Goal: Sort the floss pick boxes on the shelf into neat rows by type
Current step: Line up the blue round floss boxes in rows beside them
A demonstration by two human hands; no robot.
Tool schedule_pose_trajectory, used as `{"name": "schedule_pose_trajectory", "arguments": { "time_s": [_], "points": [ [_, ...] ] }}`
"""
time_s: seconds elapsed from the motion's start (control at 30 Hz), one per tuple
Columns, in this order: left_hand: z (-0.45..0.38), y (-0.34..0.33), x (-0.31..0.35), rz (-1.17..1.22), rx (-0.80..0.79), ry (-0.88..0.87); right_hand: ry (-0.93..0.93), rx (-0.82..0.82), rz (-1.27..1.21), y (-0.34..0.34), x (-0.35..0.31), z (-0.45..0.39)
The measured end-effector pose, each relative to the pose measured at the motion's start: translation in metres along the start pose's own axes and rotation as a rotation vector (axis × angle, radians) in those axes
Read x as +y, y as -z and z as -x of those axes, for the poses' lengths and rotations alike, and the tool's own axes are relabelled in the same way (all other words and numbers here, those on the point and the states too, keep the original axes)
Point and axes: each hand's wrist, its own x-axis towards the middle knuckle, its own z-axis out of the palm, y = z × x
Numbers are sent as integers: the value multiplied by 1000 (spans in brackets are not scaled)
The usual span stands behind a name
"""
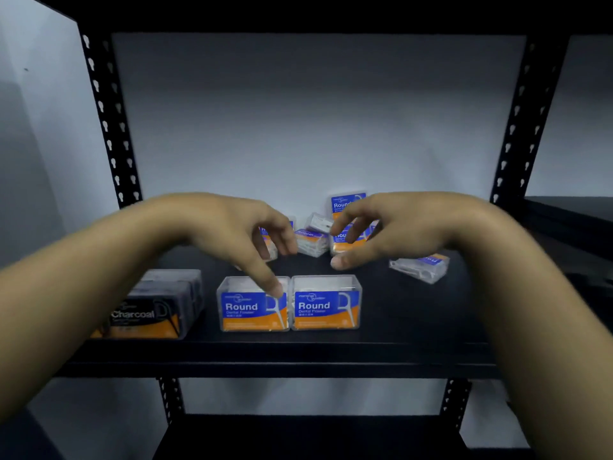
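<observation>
Hovering unclenched and empty, the left hand (232, 234) and right hand (391, 227) hung above two touching Round boxes (326, 303) on the shelf (414, 327).

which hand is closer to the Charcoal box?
Left. The left hand hovers up and right of the Charcoal box; the right hand is farther right, over the jumbled boxes at the back.

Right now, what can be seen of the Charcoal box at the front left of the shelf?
The Charcoal box is a dark, smoky translucent plastic case standing upright at the front left of the black shelf. Its front label reads "Charcoal" in pale letters above an orange band, with a floss pick drawn on it. The left forearm hides its left end. It stands apart from the Round boxes, and neither hand touches it.
</observation>
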Motion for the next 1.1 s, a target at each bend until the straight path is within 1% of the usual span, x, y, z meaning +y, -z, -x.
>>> {"name": "schedule_pose_trajectory", "arguments": {
  "time_s": [0.1, 0.17, 0.2, 0.3, 0.47, 0.53, 0.63, 0.7, 0.87, 1.0, 1.1],
  "points": [
    [-14, 14, 1, 80, 127, -50, -3, 43, -42, 18, 22, -1],
    [-33, 16, 5, 62, 202, -34, 0, 34, -30, 23, 37, -11],
    [-42, 16, 7, 48, 214, -19, 5, 23, -24, 24, 44, -17],
    [-67, 15, 17, 1, 204, 17, -13, -6, 3, 23, 67, -33],
    [-108, 8, 33, -111, 220, 46, -54, -49, 161, 27, 104, -57],
    [-125, 5, 39, -137, 214, 53, -65, -106, 214, 31, 117, -63],
    [-152, 1, 46, -116, 197, 64, -34, -229, 301, 35, 131, -68],
    [-168, -2, 49, -111, 193, 88, -28, -293, 298, 34, 138, -72],
    [-197, -13, 57, -148, 208, 154, -2, -326, 272, 21, 161, -83],
    [-214, -23, 62, -208, 135, 193, -20, -331, 178, 18, 171, -86],
    [-224, -27, 66, -275, 118, 217, -54, -365, 171, 16, 174, -83]
  ]
}}
